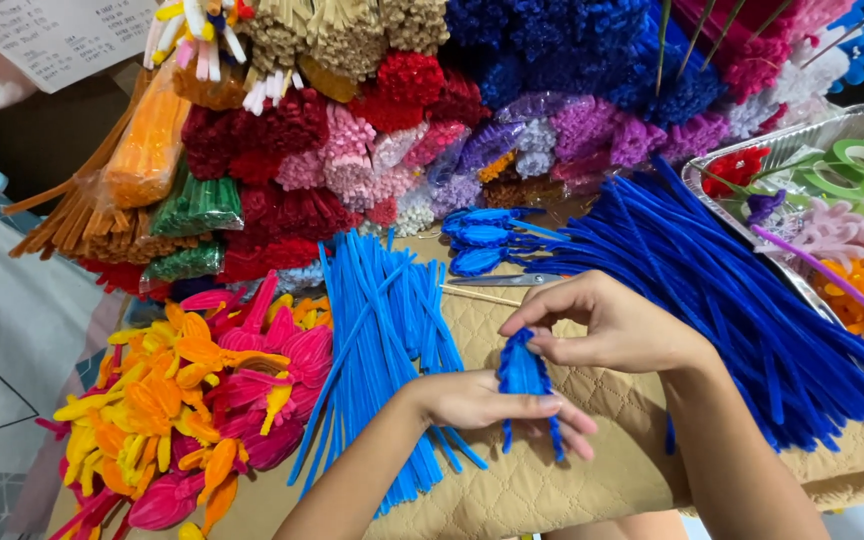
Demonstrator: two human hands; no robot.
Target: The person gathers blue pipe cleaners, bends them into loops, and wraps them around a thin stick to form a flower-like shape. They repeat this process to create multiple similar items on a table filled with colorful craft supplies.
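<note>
My left hand (pixel 492 405) lies palm down on the quilted tan mat (pixel 552 490), its fingers wrapped round a small dark blue pipe-cleaner piece (pixel 524 378) whose loose ends hang below the fingers. My right hand (pixel 607 325) comes in from the right, and its fingertips pinch the top of the same piece. A loose pile of light blue pipe cleaners (pixel 382 320) lies just left of my hands. A larger heap of dark blue pipe cleaners (pixel 742 300) fans out to the right.
Finished pink, orange and yellow pipe-cleaner flowers (pixel 202 390) are heaped at the left. Bundles of coloured pipe cleaners (pixel 372 130) are stacked along the back. Scissors (pixel 512 280) and blue petal shapes (pixel 482 240) lie behind my hands. A clear tray (pixel 812 140) with tape rolls and flowers sits at the right.
</note>
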